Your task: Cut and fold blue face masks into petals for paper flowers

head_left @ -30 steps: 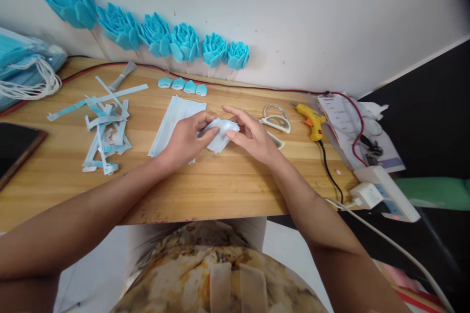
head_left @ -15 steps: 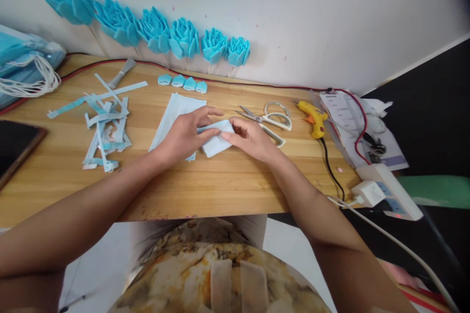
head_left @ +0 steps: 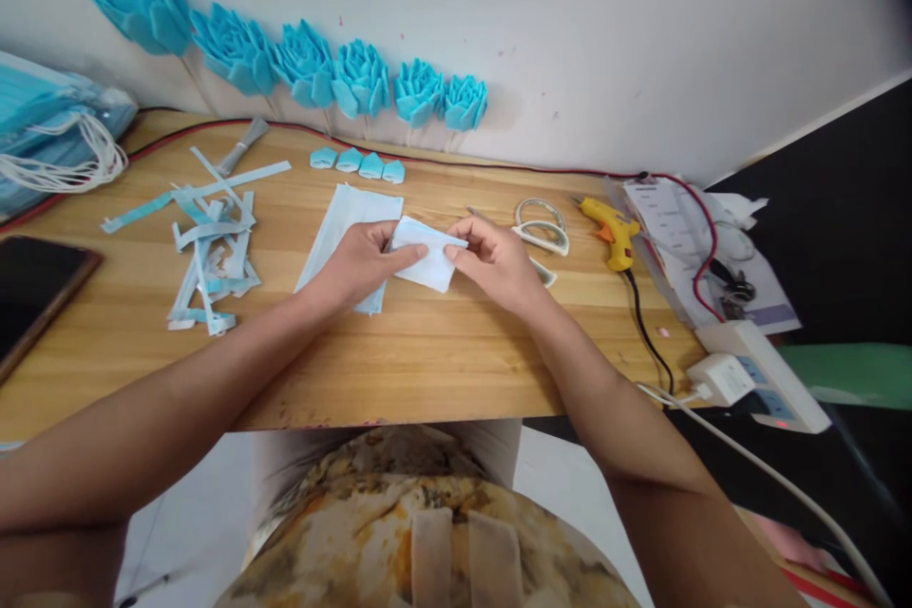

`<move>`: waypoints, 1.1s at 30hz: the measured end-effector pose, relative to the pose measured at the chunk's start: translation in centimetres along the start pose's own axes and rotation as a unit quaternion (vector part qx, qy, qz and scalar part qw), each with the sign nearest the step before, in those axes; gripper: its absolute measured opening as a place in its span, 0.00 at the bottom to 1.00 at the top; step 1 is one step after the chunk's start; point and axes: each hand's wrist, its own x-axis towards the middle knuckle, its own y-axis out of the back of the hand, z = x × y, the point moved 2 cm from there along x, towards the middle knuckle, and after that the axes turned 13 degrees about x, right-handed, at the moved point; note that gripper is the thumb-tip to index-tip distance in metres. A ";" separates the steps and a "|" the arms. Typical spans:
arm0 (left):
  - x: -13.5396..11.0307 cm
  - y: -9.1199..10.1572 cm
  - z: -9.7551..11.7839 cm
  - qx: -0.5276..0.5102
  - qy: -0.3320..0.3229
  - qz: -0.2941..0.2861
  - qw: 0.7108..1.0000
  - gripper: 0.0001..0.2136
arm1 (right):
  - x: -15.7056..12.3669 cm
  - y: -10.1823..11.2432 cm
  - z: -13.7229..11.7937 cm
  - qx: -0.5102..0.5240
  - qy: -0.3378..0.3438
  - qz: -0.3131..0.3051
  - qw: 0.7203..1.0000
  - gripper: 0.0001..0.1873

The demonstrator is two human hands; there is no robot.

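Note:
My left hand [head_left: 360, 261] and my right hand [head_left: 499, 261] both pinch a small folded piece of pale blue mask fabric [head_left: 426, 264] just above the wooden table [head_left: 427, 351]. The left fingers grip its left edge, the right thumb and forefinger its right corner. Under my left hand lies a flat sheet of mask fabric [head_left: 342, 223]. Scissors [head_left: 541, 237] lie just right of my right hand, partly hidden by it.
Several blue fabric flowers [head_left: 356, 81] lean on the wall, with small folded petals [head_left: 360, 163] below. Cut strips [head_left: 210, 237] lie left, a mask stack [head_left: 49, 128] far left, a phone [head_left: 32, 290]. Right: yellow glue gun [head_left: 605, 228], papers [head_left: 684, 237], power strip [head_left: 762, 375].
The fabric piece was pressed and folded on the table; now both hands hold it slightly raised, flatter and more spread. My right hand covers more of the scissors' blades.

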 end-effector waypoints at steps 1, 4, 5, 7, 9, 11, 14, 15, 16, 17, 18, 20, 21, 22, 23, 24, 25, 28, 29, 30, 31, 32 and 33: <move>-0.1 0.1 0.3 0.030 -0.013 0.008 0.999 0.12 | 0.0 0.0 -0.1 -0.007 0.000 -0.011 1.000 0.09; -0.5 0.0 1.2 0.108 -0.043 0.006 0.993 0.08 | -0.2 -0.2 -0.6 -0.050 0.023 -0.022 0.998 0.09; -0.6 0.0 1.4 0.116 -0.045 0.004 0.992 0.07 | -0.2 -0.2 -0.8 -0.066 0.033 -0.020 0.997 0.08; -0.7 0.0 1.7 0.103 -0.033 0.000 0.994 0.06 | -0.3 -0.3 -0.9 -0.080 0.048 -0.009 0.996 0.08; -0.6 0.0 1.7 0.069 -0.006 -0.010 0.998 0.07 | -0.2 -0.2 -0.8 -0.067 0.046 0.007 0.997 0.09; -0.5 0.0 1.5 0.030 0.020 -0.029 0.999 0.08 | -0.2 0.0 -0.6 -0.038 0.034 0.022 0.998 0.10; -0.2 0.2 1.1 -0.023 0.015 -0.050 0.998 0.11 | 0.0 0.3 0.0 0.007 0.014 0.028 0.999 0.12; -0.2 0.2 1.0 -0.040 0.009 -0.056 0.998 0.11 | 0.1 0.4 0.2 0.019 0.009 0.027 0.999 0.12; -0.1 0.2 0.9 -0.056 0.006 -0.062 0.996 0.12 | 0.2 0.5 0.3 0.032 0.004 0.025 0.999 0.12; -0.1 0.3 0.8 -0.073 0.008 -0.067 0.995 0.13 | 0.2 0.6 0.5 0.047 -0.002 0.021 0.999 0.12; 0.0 0.3 0.6 -0.091 0.015 -0.069 0.993 0.13 | 0.3 0.6 0.6 0.062 -0.007 0.017 0.998 0.12; 0.1 0.3 0.3 -0.141 0.035 -0.064 0.987 0.13 | 0.5 0.7 0.8 0.091 -0.015 0.008 0.996 0.12; 0.2 0.2 0.1 -0.169 0.043 -0.059 0.983 0.13 | 0.6 0.8 0.9 0.103 -0.018 0.005 0.994 0.12; 0.2 0.2 0.0 -0.197 0.047 -0.055 0.978 0.13 | 0.7 0.8 1.0 0.116 -0.021 0.004 0.993 0.12; 0.2 0.1 0.0 -0.221 0.047 -0.054 0.973 0.14 | 0.8 0.8 1.2 0.128 -0.023 0.008 0.991 0.13; 0.2 0.0 0.0 -0.238 0.044 -0.053 0.969 0.14 | 0.8 0.8 1.3 0.139 -0.026 0.015 0.990 0.13; 0.2 -0.1 0.1 -0.248 0.039 -0.054 0.967 0.14 | 0.9 0.8 1.5 0.149 -0.028 0.025 0.988 0.12; -0.1 -0.6 0.4 -0.246 0.024 -0.065 0.967 0.17 | 1.0 0.7 1.8 0.158 -0.032 0.048 0.986 0.13; -0.2 -0.7 0.5 -0.235 0.019 -0.073 0.969 0.18 | 1.0 0.7 1.9 0.154 -0.034 0.050 0.986 0.13; -0.3 -0.8 0.6 -0.221 0.015 -0.079 0.972 0.18 | 1.0 0.6 1.9 0.151 -0.036 0.047 0.987 0.14; -0.4 -0.9 0.7 -0.205 0.012 -0.084 0.975 0.19 | 0.9 0.5 1.8 0.150 -0.037 0.044 0.987 0.14; -0.4 -1.0 0.7 -0.190 0.010 -0.083 0.978 0.19 | 0.9 0.4 1.7 0.153 -0.039 0.041 0.987 0.15; -0.4 -0.9 0.7 -0.180 0.007 -0.076 0.981 0.18 | 0.9 0.3 1.6 0.160 -0.041 0.038 0.985 0.15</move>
